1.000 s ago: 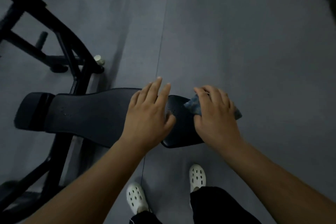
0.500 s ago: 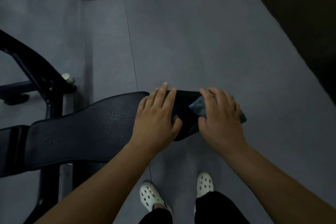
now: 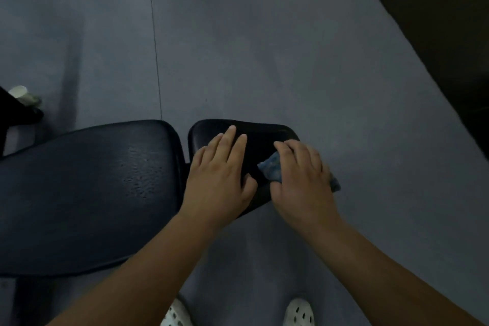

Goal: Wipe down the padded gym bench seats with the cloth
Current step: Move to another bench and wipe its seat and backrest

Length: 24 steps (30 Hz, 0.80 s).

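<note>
Nearest to me, two white perforated shoes [image 3: 300, 312] stand on the grey floor [image 3: 264, 61] at the bottom edge, partly cut off. Both forearms are bare and reach forward over the bench. My left hand [image 3: 219, 180] lies flat on the small black seat pad [image 3: 254, 132], palm down, fingers straight and close together, thumb angled toward the pad's near edge. My right hand [image 3: 301, 180] is curled over a blue cloth [image 3: 271, 169] and presses it onto the pad's right side. The cloth is bunched: one fold shows ahead of the thumb, and another corner pokes out past the pad's right edge beyond the little finger. The two hands are just beside each other but apart. To the left, across a narrow gap, sits the long black back pad [image 3: 87, 193]. A speckled sheen marks its surface near the gap; whether that is moisture or grain, I cannot tell. At the far left edge, part of a black frame [image 3: 16, 114] carries a pale round end cap [image 3: 18, 91]. Beyond the pads, a thin seam [image 3: 156, 61] runs across the floor toward the top edge. The far right corner is a dark area [image 3: 436, 21] with no detail visible.
</note>
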Each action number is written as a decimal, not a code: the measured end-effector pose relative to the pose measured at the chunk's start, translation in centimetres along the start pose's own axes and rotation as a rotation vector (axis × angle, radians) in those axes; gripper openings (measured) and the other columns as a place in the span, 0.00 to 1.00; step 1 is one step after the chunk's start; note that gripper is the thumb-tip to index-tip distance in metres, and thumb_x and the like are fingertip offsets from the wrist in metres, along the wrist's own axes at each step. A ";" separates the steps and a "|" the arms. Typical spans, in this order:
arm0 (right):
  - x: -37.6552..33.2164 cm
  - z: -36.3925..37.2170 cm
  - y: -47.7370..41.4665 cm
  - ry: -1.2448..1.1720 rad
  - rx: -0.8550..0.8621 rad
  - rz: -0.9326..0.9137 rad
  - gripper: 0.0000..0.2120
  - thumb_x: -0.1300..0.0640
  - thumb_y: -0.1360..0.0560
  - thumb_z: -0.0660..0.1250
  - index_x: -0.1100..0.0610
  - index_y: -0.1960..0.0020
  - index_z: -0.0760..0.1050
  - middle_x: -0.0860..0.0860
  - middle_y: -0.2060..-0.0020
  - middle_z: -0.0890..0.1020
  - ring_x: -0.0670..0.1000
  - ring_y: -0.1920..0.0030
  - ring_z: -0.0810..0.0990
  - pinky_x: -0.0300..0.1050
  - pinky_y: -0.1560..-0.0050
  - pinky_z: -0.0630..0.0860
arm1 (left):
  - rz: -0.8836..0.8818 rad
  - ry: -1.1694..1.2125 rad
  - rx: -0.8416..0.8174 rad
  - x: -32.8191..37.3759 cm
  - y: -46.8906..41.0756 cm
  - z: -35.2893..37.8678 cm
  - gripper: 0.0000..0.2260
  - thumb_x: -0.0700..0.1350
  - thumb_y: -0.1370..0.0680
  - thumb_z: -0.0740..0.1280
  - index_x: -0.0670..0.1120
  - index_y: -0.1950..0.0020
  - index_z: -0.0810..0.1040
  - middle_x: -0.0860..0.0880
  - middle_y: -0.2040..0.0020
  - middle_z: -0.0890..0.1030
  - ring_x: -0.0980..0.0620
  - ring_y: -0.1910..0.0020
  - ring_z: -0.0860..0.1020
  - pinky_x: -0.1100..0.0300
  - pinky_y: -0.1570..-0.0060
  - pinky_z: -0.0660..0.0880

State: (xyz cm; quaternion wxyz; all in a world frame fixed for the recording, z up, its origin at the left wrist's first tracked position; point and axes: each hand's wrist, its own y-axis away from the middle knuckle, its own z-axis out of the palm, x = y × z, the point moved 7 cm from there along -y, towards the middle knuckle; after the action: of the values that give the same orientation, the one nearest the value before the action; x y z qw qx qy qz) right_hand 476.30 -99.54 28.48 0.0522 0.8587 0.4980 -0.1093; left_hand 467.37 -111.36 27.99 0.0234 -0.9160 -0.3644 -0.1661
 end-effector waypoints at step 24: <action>10.2 21.7 -11.3 0.036 -0.088 -0.345 0.29 0.38 0.18 0.41 0.46 0.19 0.52 0.44 0.19 0.51 0.48 0.20 0.46 0.53 0.21 0.44 | 0.038 -0.128 0.292 -2.7 -9.7 21.2 0.33 0.55 0.26 0.44 0.45 0.26 0.70 0.47 0.23 0.68 0.49 0.24 0.64 0.53 0.25 0.57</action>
State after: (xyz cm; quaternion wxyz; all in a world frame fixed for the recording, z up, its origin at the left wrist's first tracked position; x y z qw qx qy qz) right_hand 468.50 -89.61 5.16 0.0612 0.7592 0.6431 -0.0793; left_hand 465.04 -102.56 6.33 0.1362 -0.9184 -0.3679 -0.0521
